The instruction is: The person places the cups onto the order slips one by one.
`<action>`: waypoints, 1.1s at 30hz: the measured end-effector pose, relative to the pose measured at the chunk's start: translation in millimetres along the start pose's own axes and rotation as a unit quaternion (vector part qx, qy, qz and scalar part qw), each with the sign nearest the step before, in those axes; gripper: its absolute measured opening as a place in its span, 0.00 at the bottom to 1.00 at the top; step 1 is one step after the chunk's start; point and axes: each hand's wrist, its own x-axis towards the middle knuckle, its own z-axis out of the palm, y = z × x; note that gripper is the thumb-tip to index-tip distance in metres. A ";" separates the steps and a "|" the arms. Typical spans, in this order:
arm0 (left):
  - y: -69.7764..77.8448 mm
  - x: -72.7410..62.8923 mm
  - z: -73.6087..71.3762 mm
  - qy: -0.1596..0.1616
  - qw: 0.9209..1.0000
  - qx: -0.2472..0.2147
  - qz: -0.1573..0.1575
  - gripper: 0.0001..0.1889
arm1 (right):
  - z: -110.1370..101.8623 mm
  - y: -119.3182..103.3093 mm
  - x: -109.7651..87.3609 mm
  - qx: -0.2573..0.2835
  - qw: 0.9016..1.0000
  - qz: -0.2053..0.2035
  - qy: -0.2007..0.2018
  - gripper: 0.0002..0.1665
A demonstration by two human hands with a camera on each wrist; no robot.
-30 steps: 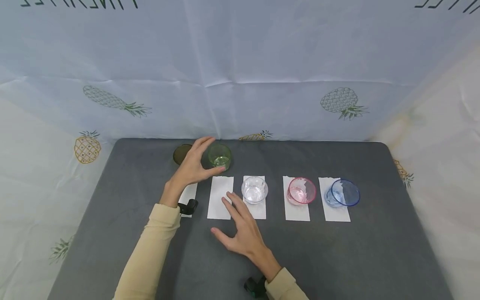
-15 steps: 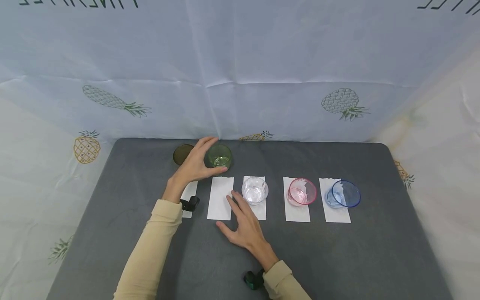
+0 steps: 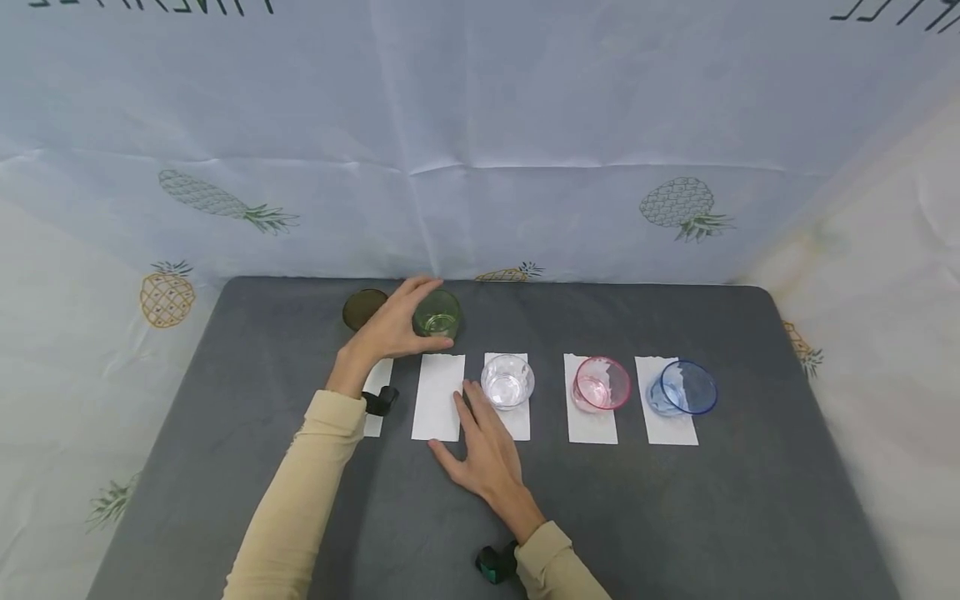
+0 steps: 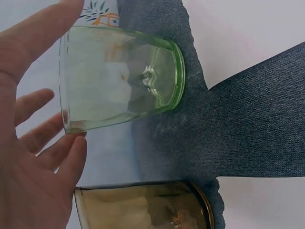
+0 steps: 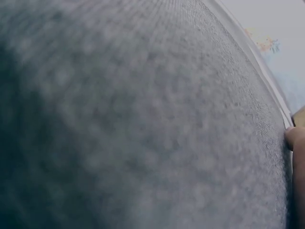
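A green glass [image 3: 437,315] stands upright near the table's back edge. My left hand [image 3: 390,327] spreads around it, thumb on the near side and fingers on the far side. In the left wrist view, the green glass [image 4: 121,78] has fingertips close to its rim; whether they press on it I cannot tell. A brown glass [image 3: 363,308], partly covered by the left hand, stands to its left. My right hand [image 3: 486,454] lies low over the table with spread fingers, pointing at the clear glass [image 3: 507,382], apart from it. Only a finger [image 5: 299,148] shows in the right wrist view.
White paper strips lie in a row: one bare strip [image 3: 438,396], one mostly behind the left wrist, others under the clear glass, a pink-rimmed glass [image 3: 602,383] and a blue-rimmed glass [image 3: 684,387]. A pineapple-print curtain [image 3: 465,208] hangs behind the dark table [image 3: 750,517].
My left hand has edged to the right, closer around the green glass. The right hand has shifted slightly forward and right. The glasses stay in place.
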 end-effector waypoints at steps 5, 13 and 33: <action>0.5 0.4 -0.4 -0.011 1.000 0.013 -0.007 0.53 | -0.4 -2.2 0.2 -0.010 1.000 0.015 -0.017 0.45; 1.9 3.3 0.6 -0.017 0.999 0.029 -0.014 0.51 | 0.0 -3.2 1.4 -0.005 0.997 0.045 -0.059 0.43; 4.7 6.2 -2.0 -0.006 0.999 0.037 -0.013 0.47 | 1.6 -2.6 1.7 -0.029 0.999 0.029 -0.036 0.43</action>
